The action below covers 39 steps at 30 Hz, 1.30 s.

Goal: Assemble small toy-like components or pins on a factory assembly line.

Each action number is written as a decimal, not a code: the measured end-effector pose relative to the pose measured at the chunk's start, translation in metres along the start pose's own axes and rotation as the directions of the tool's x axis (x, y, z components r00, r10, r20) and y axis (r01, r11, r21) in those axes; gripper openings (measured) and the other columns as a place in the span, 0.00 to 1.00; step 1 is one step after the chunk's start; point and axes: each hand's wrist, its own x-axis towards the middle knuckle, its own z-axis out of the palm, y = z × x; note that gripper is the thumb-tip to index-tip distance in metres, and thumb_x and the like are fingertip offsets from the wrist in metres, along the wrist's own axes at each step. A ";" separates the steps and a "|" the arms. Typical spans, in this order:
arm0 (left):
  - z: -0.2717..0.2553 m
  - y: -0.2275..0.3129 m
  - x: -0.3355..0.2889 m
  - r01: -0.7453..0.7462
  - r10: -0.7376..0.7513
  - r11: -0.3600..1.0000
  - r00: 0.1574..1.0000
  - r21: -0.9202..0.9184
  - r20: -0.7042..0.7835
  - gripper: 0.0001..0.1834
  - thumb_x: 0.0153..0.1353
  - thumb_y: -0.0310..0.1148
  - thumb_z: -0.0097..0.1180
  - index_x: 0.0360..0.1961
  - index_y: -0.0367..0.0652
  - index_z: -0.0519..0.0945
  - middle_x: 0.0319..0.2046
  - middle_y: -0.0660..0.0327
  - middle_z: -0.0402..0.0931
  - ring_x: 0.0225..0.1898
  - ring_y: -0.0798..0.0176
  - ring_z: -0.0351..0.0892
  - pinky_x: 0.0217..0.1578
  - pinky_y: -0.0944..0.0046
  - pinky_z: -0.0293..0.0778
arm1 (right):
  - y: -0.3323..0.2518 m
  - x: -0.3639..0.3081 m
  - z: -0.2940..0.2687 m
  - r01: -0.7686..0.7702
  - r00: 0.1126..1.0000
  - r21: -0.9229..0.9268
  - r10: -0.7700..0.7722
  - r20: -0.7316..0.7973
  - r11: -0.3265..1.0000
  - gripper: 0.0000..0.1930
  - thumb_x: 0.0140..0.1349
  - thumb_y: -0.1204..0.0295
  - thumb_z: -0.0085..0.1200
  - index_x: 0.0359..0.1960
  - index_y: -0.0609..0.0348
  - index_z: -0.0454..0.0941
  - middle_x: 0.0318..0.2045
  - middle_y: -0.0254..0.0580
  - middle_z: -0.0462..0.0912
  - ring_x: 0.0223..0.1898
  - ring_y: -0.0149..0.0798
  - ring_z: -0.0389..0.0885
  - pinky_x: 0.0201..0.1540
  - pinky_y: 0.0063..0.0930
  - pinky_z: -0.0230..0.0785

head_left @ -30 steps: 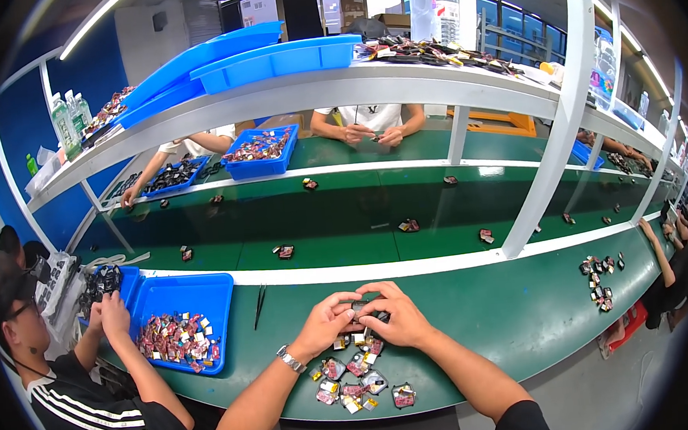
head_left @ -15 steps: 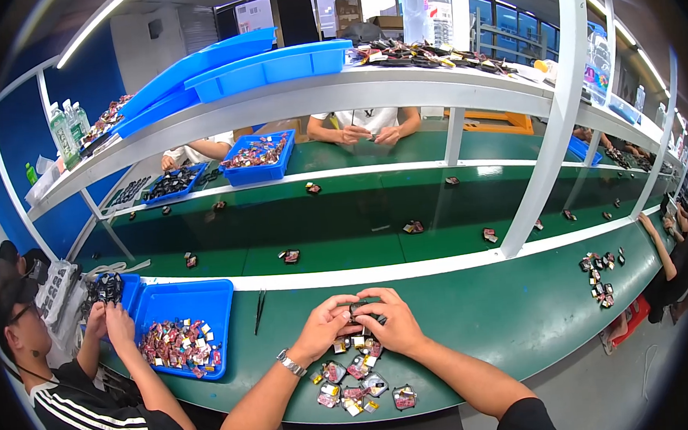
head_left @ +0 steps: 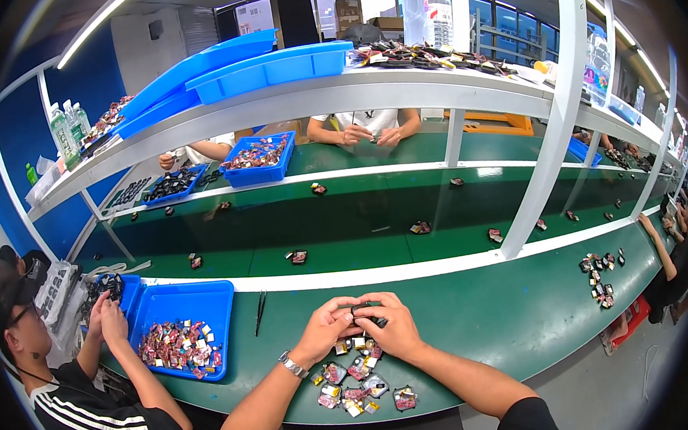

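Note:
Both of my hands meet over the green worktop, holding a small black plastic casing [head_left: 359, 312] between them. My left hand [head_left: 327, 328] grips it from the left with bent fingers, a metal watch on that wrist. On the other side, my right hand [head_left: 394, 326] has its fingers closed round the casing; the fingers hide much of it. Just below lies a cluster of small open-cased electronic units [head_left: 353, 384] with red circuit boards and silver-yellow cells. Black tweezers [head_left: 260, 313] rest to the left of my hands.
A blue tray [head_left: 228, 297] of loose red boards and cells stands left, beside a co-worker [head_left: 111, 328] handling black parts. Beyond a white rail [head_left: 324, 278], units lie spread over a green conveyor belt [head_left: 346, 250]. More units [head_left: 596, 278] sit right. A white shelf post [head_left: 547, 124] rises ahead.
Units on the belt have shifted slightly to the right. My hands stay nearly in place round the casing. The co-worker's hands at left have moved a little.

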 end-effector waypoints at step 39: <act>0.009 0.001 0.000 0.003 -0.007 1.000 0.994 -0.029 -0.114 0.16 0.69 0.21 0.41 0.57 0.36 0.66 0.46 0.53 0.77 0.49 0.61 0.80 0.51 0.61 0.80 | -0.010 0.008 -0.003 0.261 0.948 -0.265 -0.298 -0.110 0.928 0.10 0.48 0.78 0.65 0.34 0.60 0.81 0.35 0.39 0.79 0.36 0.42 0.79 0.37 0.31 0.76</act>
